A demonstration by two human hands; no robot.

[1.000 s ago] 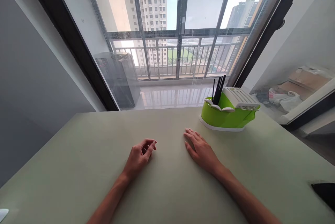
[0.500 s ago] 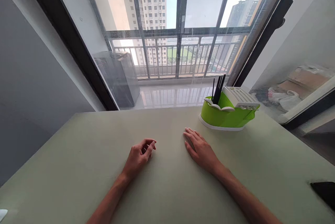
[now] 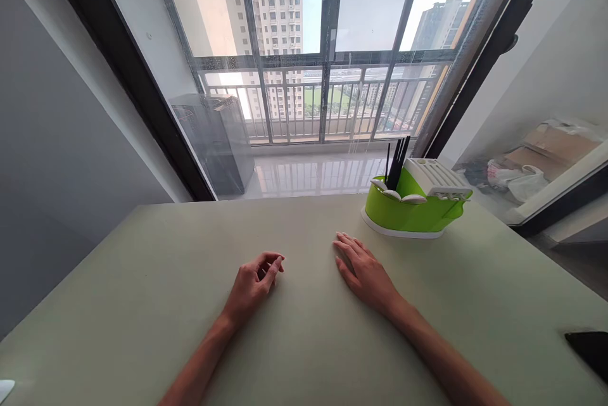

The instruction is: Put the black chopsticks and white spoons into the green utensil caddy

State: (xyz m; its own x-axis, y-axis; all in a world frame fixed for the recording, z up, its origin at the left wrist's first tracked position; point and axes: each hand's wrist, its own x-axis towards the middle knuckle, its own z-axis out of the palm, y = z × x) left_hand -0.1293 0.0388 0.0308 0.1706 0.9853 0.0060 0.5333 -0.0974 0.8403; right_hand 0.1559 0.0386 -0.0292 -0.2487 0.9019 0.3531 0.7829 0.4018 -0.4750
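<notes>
My left hand point(image 3: 256, 279) rests on its side on the pale green table point(image 3: 180, 304). Its fingers are curled and the thumb tip meets the index finger, with no object visible between them. To the right, my right hand point(image 3: 365, 272) lies palm down and flat on the tabletop, fingers stretched forward. Just beyond that hand stands a green and white utensil holder point(image 3: 403, 218), not touched by it. Black chopsticks point(image 3: 397, 164) rise from the holder's left part, and white spoons point(image 3: 392, 194) hang over its front rim. A white slotted block point(image 3: 434, 177) forms its right part.
At the right edge lies a black object point(image 3: 589, 353), partly cut off. A white corner of something point(image 3: 6, 388) shows at the lower left. Behind the table are glass and a balcony with a grey cabinet point(image 3: 216, 140). Cardboard and plastic bags point(image 3: 527, 181) sit at the right.
</notes>
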